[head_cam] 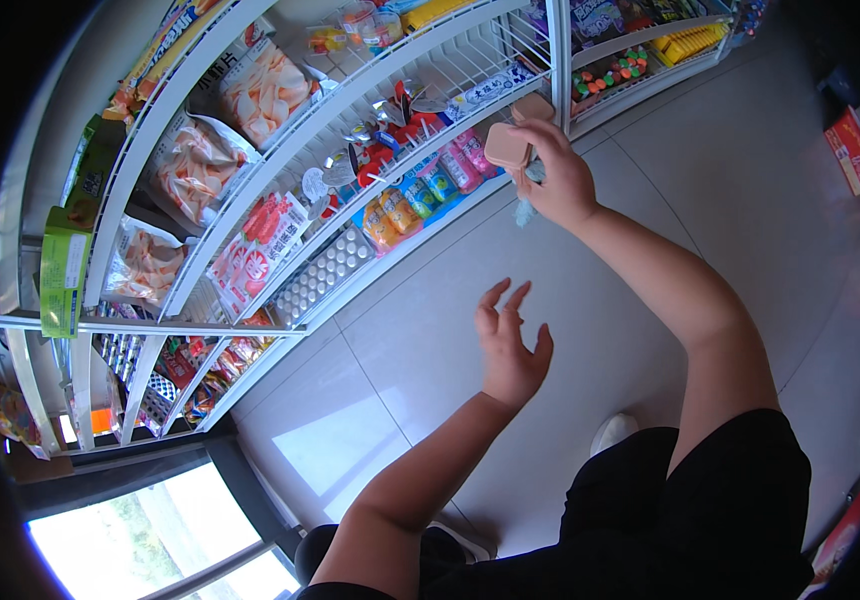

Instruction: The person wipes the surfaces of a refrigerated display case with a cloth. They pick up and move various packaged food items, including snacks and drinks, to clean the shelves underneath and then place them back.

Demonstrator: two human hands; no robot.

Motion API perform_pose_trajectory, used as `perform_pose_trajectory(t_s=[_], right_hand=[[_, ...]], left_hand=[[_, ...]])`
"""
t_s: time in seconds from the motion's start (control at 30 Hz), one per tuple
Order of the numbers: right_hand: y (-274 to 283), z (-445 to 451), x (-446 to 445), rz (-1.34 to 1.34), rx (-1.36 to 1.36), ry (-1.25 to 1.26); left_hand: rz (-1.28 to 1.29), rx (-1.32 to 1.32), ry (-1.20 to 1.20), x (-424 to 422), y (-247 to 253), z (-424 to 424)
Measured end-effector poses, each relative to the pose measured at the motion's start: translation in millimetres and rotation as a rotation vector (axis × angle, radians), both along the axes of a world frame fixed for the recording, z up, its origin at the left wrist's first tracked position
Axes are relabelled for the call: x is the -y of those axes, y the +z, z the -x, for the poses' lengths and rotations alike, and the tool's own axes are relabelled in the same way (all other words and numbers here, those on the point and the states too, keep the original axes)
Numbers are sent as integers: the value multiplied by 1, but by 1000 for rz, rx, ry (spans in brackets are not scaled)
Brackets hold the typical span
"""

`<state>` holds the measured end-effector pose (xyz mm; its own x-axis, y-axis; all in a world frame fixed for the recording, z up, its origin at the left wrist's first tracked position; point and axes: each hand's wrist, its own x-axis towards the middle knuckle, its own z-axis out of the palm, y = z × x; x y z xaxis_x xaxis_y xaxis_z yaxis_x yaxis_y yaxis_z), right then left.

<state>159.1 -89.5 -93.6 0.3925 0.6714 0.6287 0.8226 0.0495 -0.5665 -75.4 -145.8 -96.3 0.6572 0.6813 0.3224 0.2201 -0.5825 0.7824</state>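
My right hand (559, 176) reaches toward the lower shelf front and grips a tan rounded-square object (508, 144) with a flat top. A similar tan piece (533, 109) shows just behind it; whether I hold that too is unclear. Below the fingers hangs a bit of pale teal fuzzy cloth (525, 213), partly hidden by the hand. Over the floor tiles, my left hand (511, 341) is empty with its fingers apart. Nearest the right hand on the lowest shelf are pink packaged bottles (467, 157) and a pack of blue-green and orange pouches (402, 214).
A white wire shelf rack (430, 154) curves along the left, stocked with shrimp-chip bags (268, 94), lollipops (377, 161) and a blister tray (325, 274). Red boxes (856, 150) stand at the far right. A bright glass door (152, 525) is at lower left. Grey tiles (625, 300) cover the floor.
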Motion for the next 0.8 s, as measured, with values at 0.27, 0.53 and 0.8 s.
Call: perform_pose_trajectory(t_s=[0.27, 0.53, 0.8], right_hand=[[57, 33, 54, 22, -365, 450], [78, 49, 57, 166, -471, 706], [56, 22, 58, 333, -922, 582]], left_hand=[[-15, 56, 69, -70, 37, -1], [779, 223, -296, -81, 66, 4], [955, 382, -201, -73, 59, 13]])
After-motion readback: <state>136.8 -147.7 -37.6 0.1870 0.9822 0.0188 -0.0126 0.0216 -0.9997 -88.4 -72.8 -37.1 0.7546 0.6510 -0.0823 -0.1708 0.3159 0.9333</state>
